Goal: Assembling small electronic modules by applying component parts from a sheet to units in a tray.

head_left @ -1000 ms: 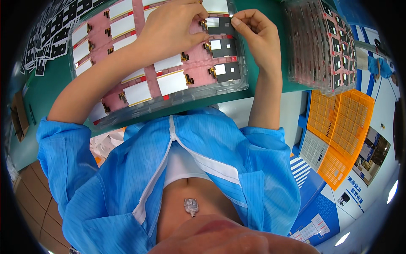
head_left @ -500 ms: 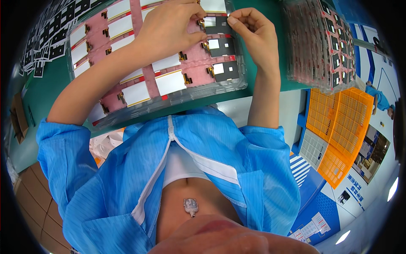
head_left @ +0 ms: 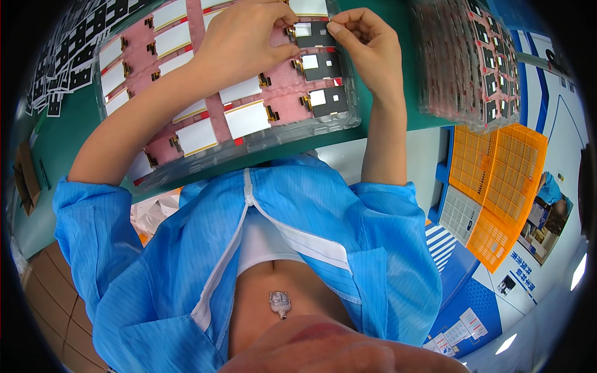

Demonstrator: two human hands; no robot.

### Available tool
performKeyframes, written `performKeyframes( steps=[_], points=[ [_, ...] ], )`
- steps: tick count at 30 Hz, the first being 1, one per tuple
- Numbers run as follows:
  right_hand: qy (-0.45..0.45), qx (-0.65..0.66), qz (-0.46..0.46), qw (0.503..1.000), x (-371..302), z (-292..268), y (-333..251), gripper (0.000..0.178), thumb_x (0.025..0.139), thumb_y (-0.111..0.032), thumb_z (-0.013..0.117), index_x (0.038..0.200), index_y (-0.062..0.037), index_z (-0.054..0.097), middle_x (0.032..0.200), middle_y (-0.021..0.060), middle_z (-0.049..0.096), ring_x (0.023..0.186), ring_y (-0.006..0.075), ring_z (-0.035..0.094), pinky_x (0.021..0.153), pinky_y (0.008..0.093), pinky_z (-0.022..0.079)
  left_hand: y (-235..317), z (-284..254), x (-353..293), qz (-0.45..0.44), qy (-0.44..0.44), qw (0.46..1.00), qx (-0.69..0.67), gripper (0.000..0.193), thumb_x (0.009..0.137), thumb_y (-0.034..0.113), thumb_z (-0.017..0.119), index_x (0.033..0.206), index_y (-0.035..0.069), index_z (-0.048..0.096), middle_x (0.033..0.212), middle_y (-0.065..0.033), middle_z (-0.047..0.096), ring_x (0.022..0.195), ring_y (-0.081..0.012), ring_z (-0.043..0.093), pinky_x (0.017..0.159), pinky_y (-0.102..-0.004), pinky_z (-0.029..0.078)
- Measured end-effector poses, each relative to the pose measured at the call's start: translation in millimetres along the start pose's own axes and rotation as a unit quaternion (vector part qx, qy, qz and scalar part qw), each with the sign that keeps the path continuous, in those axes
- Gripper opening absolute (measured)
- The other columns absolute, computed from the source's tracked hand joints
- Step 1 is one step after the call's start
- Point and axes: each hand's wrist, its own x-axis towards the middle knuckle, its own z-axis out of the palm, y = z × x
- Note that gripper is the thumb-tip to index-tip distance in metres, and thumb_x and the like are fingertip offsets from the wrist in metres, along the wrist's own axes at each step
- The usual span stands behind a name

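A clear plastic tray (head_left: 298, 129) with pink lining holds rows of small white display panels (head_left: 247, 119) with dark flex connectors. Those in the right column carry black cut-out stickers (head_left: 328, 102) with white windows. My left hand (head_left: 249, 40) reaches over the tray, its thumb and index finger apart at the connector side of an upper right panel; its other fingers are curled. At that panel's right end, the thumb and index finger of my right hand (head_left: 370, 53) pinch the edge of its black sticker (head_left: 318, 38), which lies over the panel.
Many loose black stickers with white borders (head_left: 81, 78) spread over the green table (head_left: 74, 133) at the left. A tall stack of filled trays (head_left: 460, 68) stands at the right. Beyond it are orange crates (head_left: 497, 186), and a person in blue (head_left: 550, 188) is farther off.
Both hands and the tray appear slightly farther left and up in the picture. The right fingers stay at the sticker's edge. The person in the background has changed position.
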Motion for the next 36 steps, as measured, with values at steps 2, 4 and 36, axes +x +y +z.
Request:
performKeyframes(
  steps=[2, 4, 36],
  points=[
    [0.005, -0.012, 0.002, 1.0, -1, 0, -2, 0.012, 0.088, -0.008, 0.072, 0.096, -0.0005, 0.066, 0.085, -0.0002, 0.066, 0.077, 0.0049, 0.059, 0.07, 0.0186, 0.047, -3, 2, -1, 0.014, 0.008, 1.0, 0.001, 0.032, 0.067, 0.018, 0.08, 0.091, 0.002, 0.065, 0.091, -0.014, 0.063, 0.091, -0.0326, 0.062, 0.079, -0.0407, 0.051],
    [0.007, -0.015, -0.006, 1.0, -2, 1, -2, 0.012, 0.088, -0.008, 0.072, 0.096, -0.0005, 0.066, 0.084, -0.0008, 0.066, 0.075, 0.0044, 0.058, 0.069, 0.0182, 0.046, -3, 2, -1, 0.028, 0.015, 0.999, 0.001, 0.032, 0.067, 0.018, 0.08, 0.09, 0.002, 0.065, 0.091, -0.014, 0.063, 0.091, -0.0326, 0.062, 0.079, -0.0407, 0.051],
    [0.088, -0.234, -0.125, 0.96, -12, 17, -24, 0.025, 0.075, -0.007, 0.079, 0.1, -0.0111, 0.074, 0.088, 0.004, 0.054, 0.061, 0.0092, 0.05, 0.057, 0.0236, 0.043, 2, -2, -3, 0.008, 0.011, 1.0, -0.011, 0.032, 0.068, 0.017, 0.08, 0.091, 0.004, 0.063, 0.096, -0.0125, 0.06, 0.092, -0.0322, 0.062, 0.08, -0.0411, 0.051]
  ],
)
